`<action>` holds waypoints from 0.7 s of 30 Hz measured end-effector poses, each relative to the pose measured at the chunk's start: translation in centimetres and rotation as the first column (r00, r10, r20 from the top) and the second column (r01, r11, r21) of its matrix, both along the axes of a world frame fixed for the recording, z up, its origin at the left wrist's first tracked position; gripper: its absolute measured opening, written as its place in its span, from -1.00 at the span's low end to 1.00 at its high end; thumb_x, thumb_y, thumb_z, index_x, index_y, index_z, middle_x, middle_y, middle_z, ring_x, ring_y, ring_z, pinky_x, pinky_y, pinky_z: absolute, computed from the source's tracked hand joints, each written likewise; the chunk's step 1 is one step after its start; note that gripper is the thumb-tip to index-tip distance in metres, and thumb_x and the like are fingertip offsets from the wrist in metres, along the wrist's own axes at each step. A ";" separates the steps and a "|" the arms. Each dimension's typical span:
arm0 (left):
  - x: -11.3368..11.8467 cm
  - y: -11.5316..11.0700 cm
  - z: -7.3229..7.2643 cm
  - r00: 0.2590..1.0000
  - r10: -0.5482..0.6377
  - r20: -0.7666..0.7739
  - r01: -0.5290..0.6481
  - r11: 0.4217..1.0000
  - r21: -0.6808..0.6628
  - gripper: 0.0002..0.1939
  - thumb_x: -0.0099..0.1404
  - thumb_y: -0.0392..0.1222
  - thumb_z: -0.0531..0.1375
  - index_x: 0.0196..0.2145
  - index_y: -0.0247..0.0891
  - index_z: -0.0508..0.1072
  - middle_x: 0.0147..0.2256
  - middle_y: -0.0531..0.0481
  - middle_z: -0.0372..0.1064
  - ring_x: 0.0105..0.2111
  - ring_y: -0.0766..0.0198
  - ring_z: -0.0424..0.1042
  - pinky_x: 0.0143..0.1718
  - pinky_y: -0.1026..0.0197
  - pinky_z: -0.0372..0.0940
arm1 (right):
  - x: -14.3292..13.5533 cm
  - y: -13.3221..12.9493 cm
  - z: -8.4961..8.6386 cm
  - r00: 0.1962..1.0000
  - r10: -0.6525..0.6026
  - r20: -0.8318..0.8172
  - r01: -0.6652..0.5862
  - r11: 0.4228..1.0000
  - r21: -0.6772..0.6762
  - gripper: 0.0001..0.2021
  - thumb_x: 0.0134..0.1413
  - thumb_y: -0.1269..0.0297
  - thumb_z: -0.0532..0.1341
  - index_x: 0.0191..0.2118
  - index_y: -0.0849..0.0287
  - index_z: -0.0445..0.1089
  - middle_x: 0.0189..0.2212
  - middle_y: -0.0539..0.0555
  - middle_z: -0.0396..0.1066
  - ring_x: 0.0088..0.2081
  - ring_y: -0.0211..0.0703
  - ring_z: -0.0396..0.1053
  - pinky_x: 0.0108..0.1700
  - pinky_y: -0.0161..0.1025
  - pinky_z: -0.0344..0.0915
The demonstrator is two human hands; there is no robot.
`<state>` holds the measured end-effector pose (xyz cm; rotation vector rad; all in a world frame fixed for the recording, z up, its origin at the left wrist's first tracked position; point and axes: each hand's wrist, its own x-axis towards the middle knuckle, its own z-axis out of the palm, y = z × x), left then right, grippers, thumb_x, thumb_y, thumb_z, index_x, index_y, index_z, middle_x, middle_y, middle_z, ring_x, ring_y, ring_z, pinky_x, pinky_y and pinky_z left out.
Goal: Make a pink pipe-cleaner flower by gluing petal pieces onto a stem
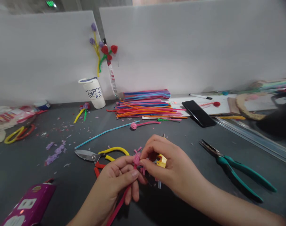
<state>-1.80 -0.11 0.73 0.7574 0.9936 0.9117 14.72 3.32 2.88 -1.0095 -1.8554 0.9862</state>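
Observation:
A pink pipe-cleaner flower (pixel 136 158), with a darker pink stem running down toward me, sits between my hands. My left hand (pixel 120 180) pinches it just below the bud between thumb and fingers. With thumb and forefinger, my right hand (pixel 163 157) grips the bud's right side. Just behind my right hand is a yellow object (pixel 162 161), mostly hidden, with pink scraps nearby. Scissors (pixel 96 157) with yellow and red handles lie left of my hands, partly covered by the left one. A finished-looking pink flower on a stem (pixel 133 126) lies beyond them.
Needle-nose pliers (pixel 228 163) lie right; a purple box (pixel 30 204) is near left. Purple scraps (pixel 55 153) and a blue pipe cleaner (pixel 105 135) lie left. Behind are a white cup (pixel 94 94), a pipe-cleaner pile (pixel 145 108), a phone (pixel 198 113) and white panels (pixel 192 47).

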 end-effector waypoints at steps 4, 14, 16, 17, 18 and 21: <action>0.1 -0.1 -0.1 1.000 -0.009 0.013 0.009 1.000 0.019 -0.62 0.19 -0.28 0.26 -0.03 -0.29 0.34 -0.54 0.04 0.47 -0.74 0.50 0.27 -0.72 0.49 0.04 | 0.1 -0.1 0.0 1.000 0.002 0.019 -0.003 0.999 0.042 -0.82 0.00 0.61 0.19 -0.48 0.20 0.35 -0.43 -0.07 0.29 -0.40 -0.35 0.29 -0.37 -0.40 0.23; 0.0 -0.4 0.1 0.995 0.003 -0.096 0.009 0.992 0.123 -0.82 0.24 -0.18 0.22 -0.22 -0.31 0.48 -0.60 0.04 0.44 -0.68 0.47 0.29 -0.61 0.44 0.14 | -0.2 -0.7 0.1 0.999 0.013 0.040 -0.020 0.986 0.165 -0.87 0.03 0.57 0.19 -0.43 0.21 0.38 -0.42 -0.04 0.31 -0.38 -0.34 0.30 -0.36 -0.39 0.23; -0.1 -0.5 0.2 0.995 0.017 -0.101 -0.004 0.993 0.119 -0.82 0.24 -0.17 0.22 -0.23 -0.30 0.49 -0.62 0.03 0.45 -0.69 0.48 0.29 -0.61 0.45 0.13 | 0.0 -0.6 0.4 1.000 -0.007 0.015 0.004 0.982 0.187 -0.87 0.01 0.58 0.19 -0.42 0.21 0.36 -0.45 -0.06 0.31 -0.42 -0.36 0.28 -0.40 -0.41 0.22; -0.1 -0.5 0.2 0.995 0.021 -0.100 -0.010 0.994 0.112 -0.83 0.24 -0.17 0.22 -0.24 -0.30 0.49 -0.63 0.03 0.46 -0.70 0.48 0.29 -0.61 0.45 0.12 | 0.1 -0.6 0.6 1.000 -0.020 0.002 0.020 0.979 0.202 -0.86 0.00 0.59 0.19 -0.43 0.21 0.35 -0.46 -0.06 0.31 -0.44 -0.37 0.28 -0.41 -0.42 0.22; -0.1 -0.5 0.3 0.995 0.024 -0.097 -0.014 0.994 0.107 -0.83 0.24 -0.16 0.22 -0.24 -0.30 0.50 -0.63 0.03 0.46 -0.70 0.49 0.28 -0.61 0.46 0.12 | 0.2 -0.5 0.8 1.000 -0.027 -0.007 0.028 0.976 0.218 -0.86 0.00 0.59 0.18 -0.44 0.21 0.34 -0.48 -0.06 0.30 -0.45 -0.37 0.27 -0.42 -0.43 0.22; 0.0 -0.5 0.4 0.996 0.034 -0.081 -0.026 0.994 0.102 -0.82 0.24 -0.16 0.23 -0.24 -0.29 0.51 -0.63 0.02 0.47 -0.70 0.48 0.30 -0.62 0.47 0.13 | 0.4 -0.5 1.1 1.000 -0.008 -0.006 0.009 0.962 0.275 -0.85 0.02 0.59 0.16 -0.43 0.22 0.38 -0.47 -0.04 0.32 -0.43 -0.36 0.29 -0.40 -0.43 0.24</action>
